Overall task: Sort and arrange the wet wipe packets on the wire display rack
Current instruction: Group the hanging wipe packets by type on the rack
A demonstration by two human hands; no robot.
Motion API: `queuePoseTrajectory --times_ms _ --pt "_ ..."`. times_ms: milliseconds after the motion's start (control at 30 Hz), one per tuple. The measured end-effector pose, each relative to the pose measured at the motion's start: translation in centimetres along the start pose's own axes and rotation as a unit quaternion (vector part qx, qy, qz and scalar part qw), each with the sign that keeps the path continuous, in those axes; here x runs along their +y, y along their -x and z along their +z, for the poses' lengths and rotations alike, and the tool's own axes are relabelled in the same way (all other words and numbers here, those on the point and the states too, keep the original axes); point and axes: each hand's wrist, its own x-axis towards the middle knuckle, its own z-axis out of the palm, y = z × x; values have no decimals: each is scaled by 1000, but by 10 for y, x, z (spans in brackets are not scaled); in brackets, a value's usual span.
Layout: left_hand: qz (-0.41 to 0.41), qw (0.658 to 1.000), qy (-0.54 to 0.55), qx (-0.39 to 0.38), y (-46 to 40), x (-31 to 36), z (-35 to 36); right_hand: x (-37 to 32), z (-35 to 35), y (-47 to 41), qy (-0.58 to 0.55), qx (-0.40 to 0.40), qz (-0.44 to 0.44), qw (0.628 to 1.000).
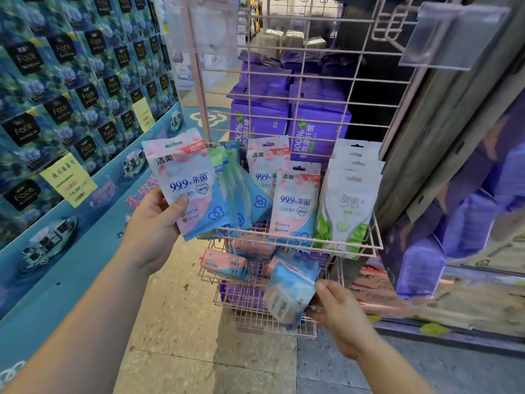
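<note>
Pinching a "99.9%" packet point(189, 183), left hand point(154, 223); right hand point(338, 314) grips a blurred packet point(289, 291).

The rack point(298, 89) is thin wire with a pale pink coating, smooth and a bit matt. Packets on it are soft plastic film: the pink-and-blue packet point(189, 183) at 9 o'clock has a slight sheen, same for the white-green packets point(348, 206) at 3 o'clock. Purple packs point(264, 89) behind the wire look like glossy, crinkly film. Clear plastic tag holder point(451, 38) at 1 o'clock is hard and shiny. Floor point(181, 345) is speckled polished stone.
</note>
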Motion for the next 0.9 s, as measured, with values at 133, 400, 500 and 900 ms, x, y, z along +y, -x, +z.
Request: queuePoseTrajectory --times_ms 133,400,500,900 --pt "-10 1000 5 -29 7 2 3 -10 1 -28 -25 11 -13 1000" --pt "-36 996 14 -85 17 -5 18 -14 3 -69 -271 81 66 957" --pt "-33 996 10 -80 15 -2 23 -11 3 -64 -42 94 72 992" --pt "-1 992 -96 -87 -11 -3 117 -113 22 23 21 -1 -190 982"
